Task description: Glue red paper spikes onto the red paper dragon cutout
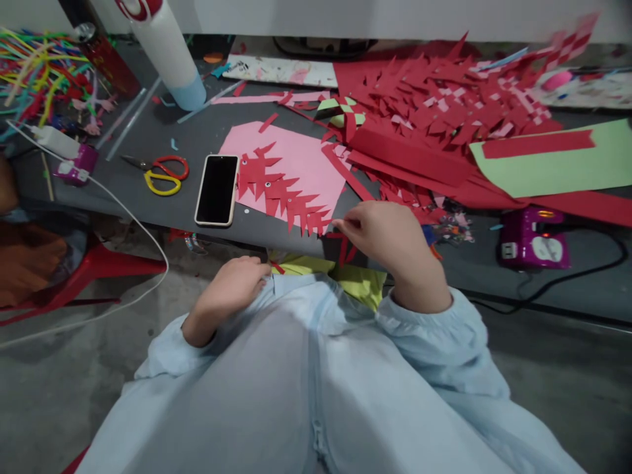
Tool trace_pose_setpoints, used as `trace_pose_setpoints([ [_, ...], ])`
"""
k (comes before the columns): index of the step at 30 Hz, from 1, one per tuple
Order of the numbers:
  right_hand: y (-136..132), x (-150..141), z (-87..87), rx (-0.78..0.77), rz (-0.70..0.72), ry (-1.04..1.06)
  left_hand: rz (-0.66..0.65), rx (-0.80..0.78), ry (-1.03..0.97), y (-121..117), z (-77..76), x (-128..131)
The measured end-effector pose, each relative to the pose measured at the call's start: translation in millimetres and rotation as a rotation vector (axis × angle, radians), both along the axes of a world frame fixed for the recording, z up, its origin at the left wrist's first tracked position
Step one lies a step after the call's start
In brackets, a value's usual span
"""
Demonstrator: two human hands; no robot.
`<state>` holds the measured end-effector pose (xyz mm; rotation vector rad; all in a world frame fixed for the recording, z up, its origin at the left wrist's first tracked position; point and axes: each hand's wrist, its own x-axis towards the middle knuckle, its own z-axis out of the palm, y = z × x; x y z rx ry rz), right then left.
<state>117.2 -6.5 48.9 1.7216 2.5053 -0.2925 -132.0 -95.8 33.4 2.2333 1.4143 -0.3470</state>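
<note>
My right hand is over the table's front edge, thumb and fingers pinched together by the tail end of a red folded-paper chain. Whatever is in the pinch is too small to make out. The chain has spiky points and small white googly eyes, and it lies on a pink paper sheet. A phone with a dark screen overlaps the sheet's left side. Below the table edge, my left hand rests by my lap, its fingers curled together with nothing seen in them.
Scissors with red and yellow handles lie left of the phone. Behind stands a white bottle. Red paper pieces heap up at the back right, beside a green sheet. A purple power block with a black cable sits at right.
</note>
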Motion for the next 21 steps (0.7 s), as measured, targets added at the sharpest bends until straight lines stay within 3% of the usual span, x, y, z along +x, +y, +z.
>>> trace_pose_setpoints([
  [4, -3, -7, -2.9, 0.04, -0.036, 0.002, 0.161, 0.124, 0.021, 7, 9.8, -9],
  [8, -8, -11, -5.3, -0.014, -0.095, -0.094, 0.293, 0.274, -0.023, 32, 14.6, -15],
  [13, -18, -23, -21.5, 0.028, 0.022, -0.011, 0.288, 0.408, 0.064, 86, 11.9, -25],
  [17, -25, -32, -30.8, 0.036, 0.017, 0.008, 0.266, 0.457, 0.1, 133, 8.3, -30],
  [21, -27, -33, -35.2, 0.035, 0.003, 0.0, 0.246, 0.476, 0.17, 163, 2.5, -27],
])
